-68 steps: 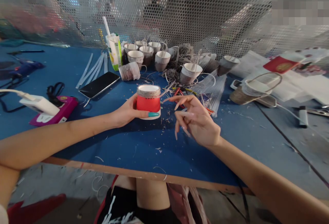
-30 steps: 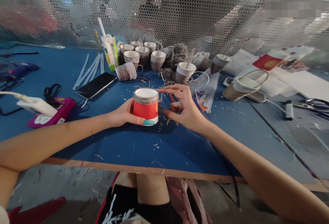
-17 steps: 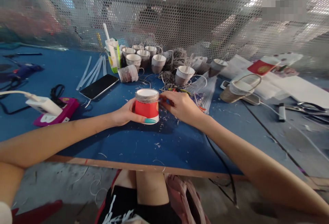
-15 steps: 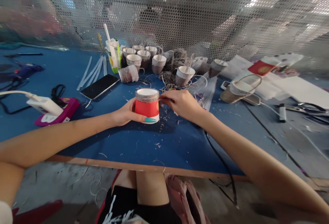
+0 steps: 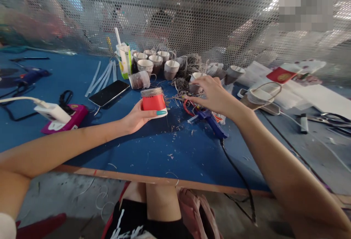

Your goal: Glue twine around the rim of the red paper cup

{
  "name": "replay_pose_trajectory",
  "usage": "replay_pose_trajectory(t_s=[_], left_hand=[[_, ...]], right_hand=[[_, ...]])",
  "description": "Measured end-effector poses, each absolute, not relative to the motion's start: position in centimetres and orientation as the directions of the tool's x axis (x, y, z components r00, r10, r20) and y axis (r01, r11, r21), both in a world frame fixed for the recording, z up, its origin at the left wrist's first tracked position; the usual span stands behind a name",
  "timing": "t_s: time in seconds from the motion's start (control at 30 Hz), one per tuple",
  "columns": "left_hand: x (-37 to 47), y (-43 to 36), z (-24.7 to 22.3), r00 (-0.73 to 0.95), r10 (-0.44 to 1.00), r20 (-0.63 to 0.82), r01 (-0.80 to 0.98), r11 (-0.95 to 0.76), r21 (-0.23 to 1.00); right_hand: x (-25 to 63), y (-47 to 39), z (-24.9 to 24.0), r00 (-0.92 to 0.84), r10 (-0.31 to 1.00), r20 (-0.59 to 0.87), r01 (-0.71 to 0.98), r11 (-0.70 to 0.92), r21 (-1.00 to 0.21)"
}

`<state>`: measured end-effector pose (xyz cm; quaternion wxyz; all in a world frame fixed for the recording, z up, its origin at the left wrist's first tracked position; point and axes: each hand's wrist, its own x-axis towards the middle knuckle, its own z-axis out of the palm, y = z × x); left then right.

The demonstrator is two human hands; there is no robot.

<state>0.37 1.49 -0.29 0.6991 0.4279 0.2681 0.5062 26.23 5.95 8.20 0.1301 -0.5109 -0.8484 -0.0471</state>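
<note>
My left hand (image 5: 135, 119) is closed around a red and white paper cup (image 5: 154, 103), with grey-brown cord wound round its top end. The cup is held tilted above the blue table. My right hand (image 5: 210, 93) hovers with its fingers apart and nothing in them. Under it lies a blue glue gun (image 5: 215, 125), along with red-handled cutters (image 5: 188, 108), partly hidden. Just beyond the fingers are a tangle of cord (image 5: 181, 84) and a cord-wrapped cup (image 5: 195, 76), which the hand partly covers.
Several cord-wrapped cups (image 5: 155, 63) stand by the mesh screen, near a drink carton (image 5: 124, 61). A phone (image 5: 109, 93), glue sticks (image 5: 103, 76) and a magenta power strip (image 5: 65, 120) lie left. At right are a small handled basket (image 5: 259, 98) and scissors (image 5: 333, 118).
My right hand has left the cup's side, moved right and up, and opened. My left hand has raised and tilted the cup. The glue gun now shows below my right hand.
</note>
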Motion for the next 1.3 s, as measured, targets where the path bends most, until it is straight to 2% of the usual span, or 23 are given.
replay_pose_trajectory(t_s=[0.07, 0.13, 0.2, 0.27, 0.4, 0.5, 0.6, 0.67, 0.7, 0.73, 0.8, 0.87, 0.97, 1.07, 1.17, 1.3], left_hand=[[0.4, 1.5, -0.3, 0.336, 0.941, 0.037, -0.482, 0.138, 0.865], [0.5, 1.5, -0.2, 0.337, 0.941, 0.046, -0.48, 0.13, 0.868], [0.6, 1.6, -0.2, 0.343, 0.936, 0.076, -0.477, 0.104, 0.873], [0.6, 1.6, -0.3, 0.351, 0.93, 0.107, -0.48, 0.08, 0.874], [0.6, 1.7, -0.3, 0.389, 0.909, 0.152, -0.478, 0.058, 0.876], [0.4, 1.7, -0.4, 0.406, 0.902, 0.145, -0.473, 0.072, 0.878], [0.3, 1.7, -0.5, 0.405, 0.905, 0.125, -0.486, 0.097, 0.869], [0.2, 1.8, -0.5, 0.392, 0.915, 0.095, -0.49, 0.121, 0.863], [0.2, 1.8, -0.5, 0.387, 0.919, 0.079, -0.49, 0.133, 0.862], [0.2, 1.7, -0.5, 0.387, 0.919, 0.07, -0.488, 0.14, 0.862], [0.2, 1.7, -0.4, 0.405, 0.911, 0.078, -0.479, 0.138, 0.867], [0.3, 1.6, -0.3, 0.434, 0.894, 0.109, -0.47, 0.122, 0.874], [0.4, 1.5, -0.2, 0.451, 0.884, 0.124, -0.457, 0.109, 0.883], [0.4, 1.5, -0.3, 0.432, 0.895, 0.11, -0.447, 0.107, 0.888], [0.3, 1.5, -0.4, 0.408, 0.91, 0.077, -0.445, 0.124, 0.887], [0.4, 1.3, -0.2, 0.435, 0.898, 0.07, -0.454, 0.152, 0.878]], right_hand=[[27.4, 4.1, 8.3, -0.314, 0.909, 0.272, 0.942, 0.335, -0.03], [28.4, 2.2, 8.1, -0.19, 0.97, 0.151, 0.982, 0.186, 0.042], [28.9, 0.7, 7.5, -0.165, 0.986, -0.035, 0.979, 0.168, 0.114], [28.9, -0.3, 6.7, -0.155, 0.98, -0.125, 0.975, 0.173, 0.143], [27.7, -0.8, 5.6, -0.056, 0.997, -0.044, 0.982, 0.063, 0.178], [27.1, -0.8, 6.0, 0.02, 1.0, 0.003, 0.987, -0.021, 0.16], [26.9, -1.1, 7.6, 0.06, 0.994, 0.087, 0.997, -0.063, 0.034], [26.9, -1.5, 9.0, 0.076, 0.979, 0.187, 0.991, -0.054, -0.124], [26.8, -1.7, 9.6, 0.088, 0.969, 0.229, 0.969, -0.03, -0.246], [26.7, -1.8, 10.1, 0.1, 0.96, 0.263, 0.918, 0.013, -0.395], [26.2, -2.0, 10.6, 0.088, 0.952, 0.295, 0.71, 0.147, -0.688], [25.6, -1.8, 10.4, 0.0, 0.95, 0.312, 0.45, 0.279, -0.848], [24.8, -1.4, 8.8, -0.167, 0.935, 0.313, 0.174, 0.34, -0.924], [24.3, -1.2, 6.6, -0.287, 0.931, 0.228, -0.005, 0.236, -0.972], [24.2, -1.5, 5.1, -0.32, 0.936, 0.149, -0.039, 0.145, -0.989], [24.2, -1.9, 4.5, -0.307, 0.944, 0.126, -0.024, 0.125, -0.992]])
